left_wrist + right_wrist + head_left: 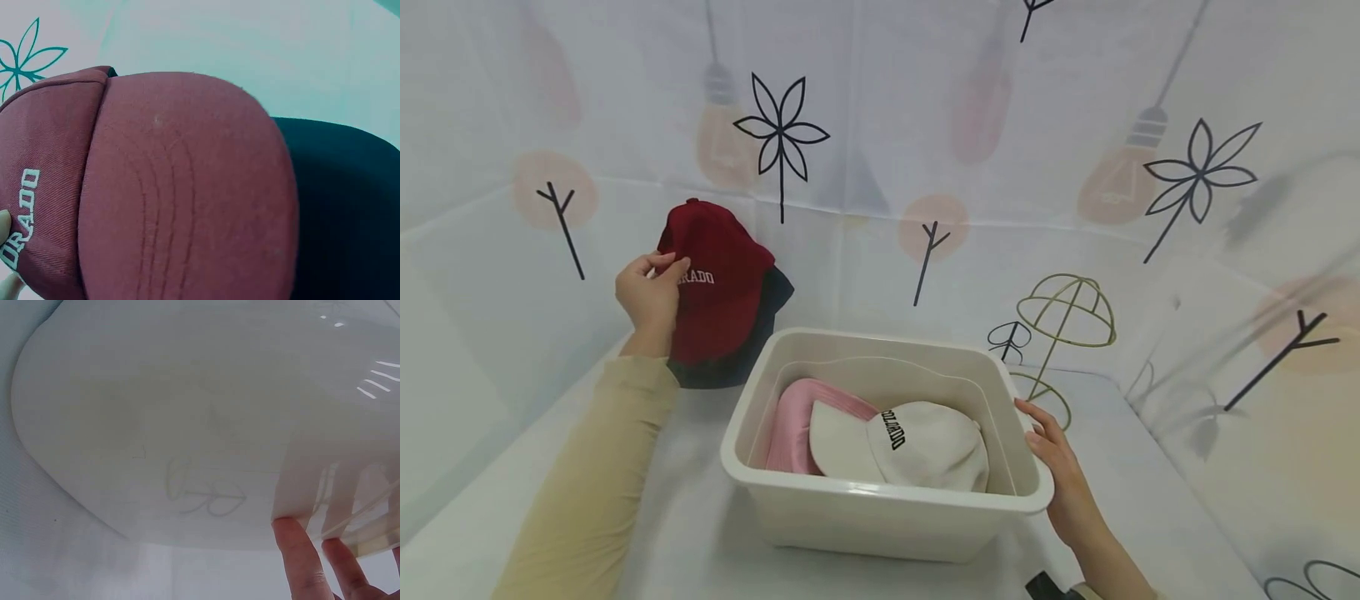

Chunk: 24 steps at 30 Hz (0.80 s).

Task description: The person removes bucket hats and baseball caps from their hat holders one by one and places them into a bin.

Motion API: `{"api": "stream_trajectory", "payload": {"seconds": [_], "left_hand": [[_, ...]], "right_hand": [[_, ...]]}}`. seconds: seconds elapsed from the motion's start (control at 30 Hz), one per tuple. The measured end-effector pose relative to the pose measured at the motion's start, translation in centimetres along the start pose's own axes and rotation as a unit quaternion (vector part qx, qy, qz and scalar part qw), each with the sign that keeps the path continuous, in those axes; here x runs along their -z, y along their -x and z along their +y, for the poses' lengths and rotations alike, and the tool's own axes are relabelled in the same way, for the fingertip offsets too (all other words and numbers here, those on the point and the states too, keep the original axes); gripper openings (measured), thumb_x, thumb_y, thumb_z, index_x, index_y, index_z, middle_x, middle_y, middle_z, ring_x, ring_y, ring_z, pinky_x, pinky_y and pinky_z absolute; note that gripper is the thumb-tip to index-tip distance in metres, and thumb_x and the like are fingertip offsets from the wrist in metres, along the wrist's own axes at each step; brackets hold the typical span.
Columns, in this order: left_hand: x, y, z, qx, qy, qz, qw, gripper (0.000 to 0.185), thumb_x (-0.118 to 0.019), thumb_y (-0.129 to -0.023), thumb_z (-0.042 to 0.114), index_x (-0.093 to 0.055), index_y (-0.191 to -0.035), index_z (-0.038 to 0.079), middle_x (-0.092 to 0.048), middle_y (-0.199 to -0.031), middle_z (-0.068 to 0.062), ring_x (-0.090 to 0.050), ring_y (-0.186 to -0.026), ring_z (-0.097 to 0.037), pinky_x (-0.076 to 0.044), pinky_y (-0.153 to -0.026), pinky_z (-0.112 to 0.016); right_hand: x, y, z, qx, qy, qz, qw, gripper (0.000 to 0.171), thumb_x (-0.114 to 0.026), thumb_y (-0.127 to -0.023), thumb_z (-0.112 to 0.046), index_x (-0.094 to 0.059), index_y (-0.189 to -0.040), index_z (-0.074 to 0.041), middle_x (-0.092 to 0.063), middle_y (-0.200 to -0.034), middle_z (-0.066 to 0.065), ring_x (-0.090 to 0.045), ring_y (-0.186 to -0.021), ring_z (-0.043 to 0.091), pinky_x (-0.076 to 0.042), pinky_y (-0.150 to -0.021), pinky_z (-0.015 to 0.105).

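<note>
My left hand (651, 292) grips a dark red cap (718, 283) with white lettering at the back left, held up over a dark navy cap (752, 337) behind it. In the left wrist view the red cap (181, 187) fills the frame, with the navy cap (344, 206) to its right. A cream plastic bin (820, 492) stands in the middle and holds a white cap (917, 446) and a pink cap (793, 425). My right hand (1056, 467) holds the bin's right rim; its fingers (300, 556) curl under the bin's rim (187, 425).
A gold wire hat stand (1063, 321) stands behind the bin at the right, with a small dark wire stand (1009, 340) beside it. White patterned cloth covers the table (700, 517) and the walls around it.
</note>
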<state>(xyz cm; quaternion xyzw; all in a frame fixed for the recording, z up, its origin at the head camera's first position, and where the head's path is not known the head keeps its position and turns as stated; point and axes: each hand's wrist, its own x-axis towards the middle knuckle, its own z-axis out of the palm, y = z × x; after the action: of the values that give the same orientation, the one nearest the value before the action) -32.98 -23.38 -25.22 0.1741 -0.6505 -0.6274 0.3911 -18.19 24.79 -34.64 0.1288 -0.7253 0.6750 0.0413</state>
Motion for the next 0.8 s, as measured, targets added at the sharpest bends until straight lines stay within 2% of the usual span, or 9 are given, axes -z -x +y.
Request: {"api": "stream_trajectory", "payload": {"seconds": [0.1, 0.27, 0.57, 0.8], "left_hand": [[-0.1, 0.0, 0.7, -0.009, 0.008, 0.003, 0.9999, 0.008, -0.075, -0.077, 0.01, -0.073, -0.084, 0.012, -0.06, -0.105, 0.0, -0.053, -0.101, -0.008, -0.045, -0.079, -0.017], [-0.2, 0.0, 1.9, -0.026, 0.028, 0.004, 0.9993, 0.007, -0.074, -0.078, 0.008, -0.07, -0.08, 0.013, -0.063, -0.112, -0.006, -0.055, -0.103, -0.009, -0.046, -0.086, -0.02], [-1.2, 0.0, 4.2, -0.07, 0.079, 0.022, 0.9942, 0.016, -0.075, -0.076, 0.004, -0.067, -0.07, 0.016, -0.064, -0.089, 0.002, -0.059, -0.091, -0.008, -0.046, -0.08, -0.018], [-0.9, 0.4, 6.1, -0.071, 0.128, -0.003, 0.9893, 0.017, -0.074, -0.076, 0.0, -0.066, -0.07, 0.014, -0.063, -0.089, 0.002, -0.059, -0.096, -0.012, -0.046, -0.085, -0.022]], "right_hand": [[0.0, 0.0, 0.0, 0.002, -0.004, -0.001, 1.0, 0.039, -0.032, -0.1, -0.02, -0.036, -0.139, -0.018, -0.038, -0.123, 0.01, -0.052, -0.1, 0.017, -0.049, -0.075, 0.033], [0.0, 0.0, -0.1, 0.006, -0.004, -0.002, 1.0, 0.038, -0.032, -0.1, -0.02, -0.037, -0.138, -0.018, -0.041, -0.12, 0.009, -0.052, -0.1, 0.017, -0.049, -0.075, 0.033], [-0.1, 0.0, -0.1, 0.005, -0.005, 0.004, 1.0, 0.038, -0.033, -0.1, -0.02, -0.037, -0.138, -0.017, -0.042, -0.121, 0.008, -0.052, -0.101, 0.017, -0.049, -0.076, 0.032], [0.0, 0.1, -0.1, 0.01, -0.004, 0.003, 1.0, 0.038, -0.033, -0.1, -0.02, -0.037, -0.138, -0.017, -0.04, -0.12, 0.011, -0.053, -0.099, 0.017, -0.049, -0.075, 0.032]]}}
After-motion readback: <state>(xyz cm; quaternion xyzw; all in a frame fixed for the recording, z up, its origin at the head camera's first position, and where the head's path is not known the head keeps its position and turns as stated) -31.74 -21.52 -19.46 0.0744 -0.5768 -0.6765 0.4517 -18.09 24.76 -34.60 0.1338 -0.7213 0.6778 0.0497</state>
